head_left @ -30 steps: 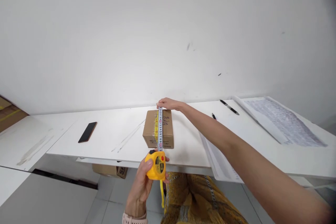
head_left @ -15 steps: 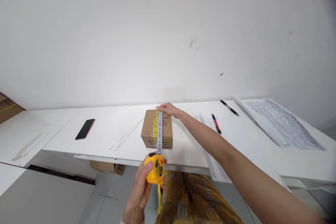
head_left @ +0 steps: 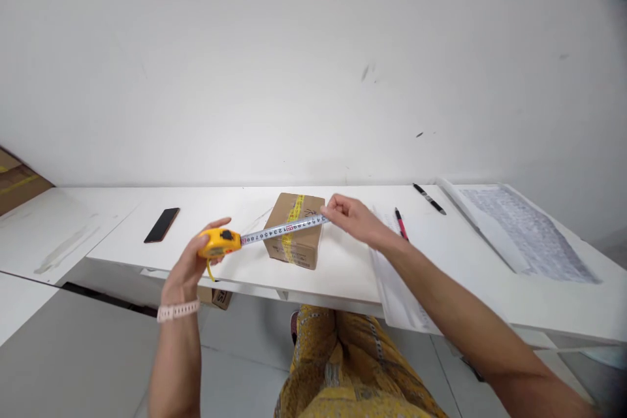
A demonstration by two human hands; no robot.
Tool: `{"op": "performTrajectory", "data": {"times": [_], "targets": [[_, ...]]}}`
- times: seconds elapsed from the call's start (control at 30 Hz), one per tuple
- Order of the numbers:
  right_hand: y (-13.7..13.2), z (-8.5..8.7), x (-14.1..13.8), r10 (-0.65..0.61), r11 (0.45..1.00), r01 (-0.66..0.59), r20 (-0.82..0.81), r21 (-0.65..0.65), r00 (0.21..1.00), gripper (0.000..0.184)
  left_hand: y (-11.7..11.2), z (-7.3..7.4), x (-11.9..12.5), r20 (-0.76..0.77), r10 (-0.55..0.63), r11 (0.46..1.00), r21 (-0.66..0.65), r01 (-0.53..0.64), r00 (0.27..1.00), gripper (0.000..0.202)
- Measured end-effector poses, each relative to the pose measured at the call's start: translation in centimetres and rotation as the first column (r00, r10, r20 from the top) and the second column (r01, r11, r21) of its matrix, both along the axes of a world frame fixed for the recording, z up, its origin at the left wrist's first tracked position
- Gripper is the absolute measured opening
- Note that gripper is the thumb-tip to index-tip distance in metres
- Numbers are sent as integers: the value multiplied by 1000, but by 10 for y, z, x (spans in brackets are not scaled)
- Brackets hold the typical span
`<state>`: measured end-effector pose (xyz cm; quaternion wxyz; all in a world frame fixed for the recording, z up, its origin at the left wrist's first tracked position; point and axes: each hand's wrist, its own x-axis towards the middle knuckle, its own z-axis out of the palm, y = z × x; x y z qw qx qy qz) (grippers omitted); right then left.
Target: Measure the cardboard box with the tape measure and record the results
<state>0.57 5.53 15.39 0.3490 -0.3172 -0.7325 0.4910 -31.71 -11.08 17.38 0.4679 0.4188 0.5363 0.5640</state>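
Observation:
A yellow tape measure (head_left: 220, 243) is in my left hand (head_left: 196, 258), with my fingers wrapped round its case and a yellow strap hanging below. Its metal blade (head_left: 269, 233) runs out to the right across the cardboard box (head_left: 274, 225). At the far end of the blade, my right hand (head_left: 353, 217) pinches the tip beside the box's right edge. The box stands on the white table, turned at a slight angle, with yellow tape along its top and front and dark handwriting partly hidden by the blade.
A phone (head_left: 162, 225) lies to the left on the table (head_left: 117, 228). To the right are a red-and-black pen (head_left: 401, 223), a black pen (head_left: 430, 199) and printed sheets (head_left: 524, 228). Another cardboard box (head_left: 17, 179) is at the far left. The wall stands behind.
The tape has swung from lying front-to-back on the box to running left-to-right across it. My left hand moved left and up, my right hand to the right. The box has turned slightly.

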Motion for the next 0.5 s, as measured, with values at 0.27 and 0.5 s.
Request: {"op": "performTrajectory", "data": {"times": [0.27,0.5], "targets": [[-44,-68,-28,-110,976,89,-98,-197,989,35,96,-15,-51,-103,-277,953,-159,259,955,52],[-48,-73,-41,-102,962,66,-126,-267,987,31,126,-30,-41,-114,-426,895,-200,399,897,54]]}}
